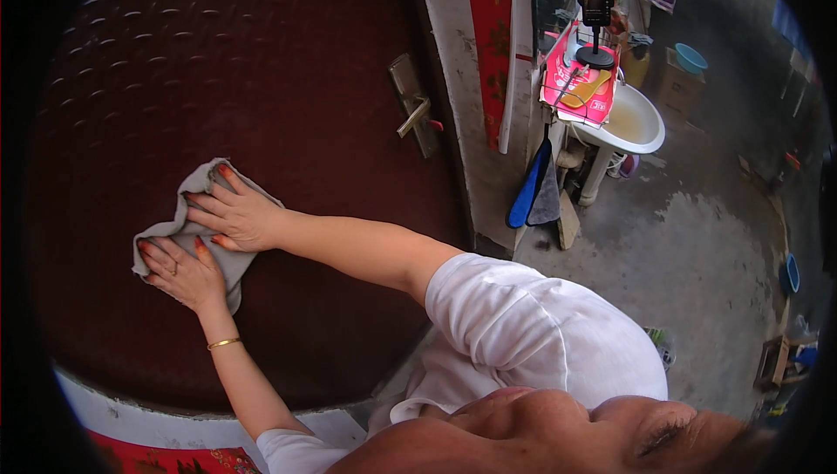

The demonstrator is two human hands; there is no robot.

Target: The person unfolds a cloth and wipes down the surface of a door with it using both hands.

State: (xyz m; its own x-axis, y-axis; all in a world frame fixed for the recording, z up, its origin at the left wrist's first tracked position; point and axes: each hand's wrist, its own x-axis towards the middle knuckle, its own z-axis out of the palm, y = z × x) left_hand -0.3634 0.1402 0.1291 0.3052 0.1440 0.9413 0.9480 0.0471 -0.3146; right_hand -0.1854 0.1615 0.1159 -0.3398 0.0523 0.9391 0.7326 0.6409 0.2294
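A grey cloth [187, 234] is pressed flat against a dark red door [288, 81], held under both palms. The left hand [186, 272] is laid on its lower part, fingers spread apart and flat, not clamped; the right hand [237, 212] is laid just above, fingers apart too, with the cloth's upper corner showing past the fingertips. The hands are touching or nearly so.

The cloth is judged soft, light and limp: it would crumple when gripped and is best held by bunching its middle under the palm, since loose edges would fold over. On the embossed metal it is likely to drag rather than slip.

Well beyond the right fingertips a lever handle [414, 112] is set near the door's edge. Farther out a white basin [632, 121] is seen, with a phone on a stand [596, 12] behind it.

Much of the cloth is covered by the hands, so its full shape cannot be told. The door is cut off by the dark rim of the view.
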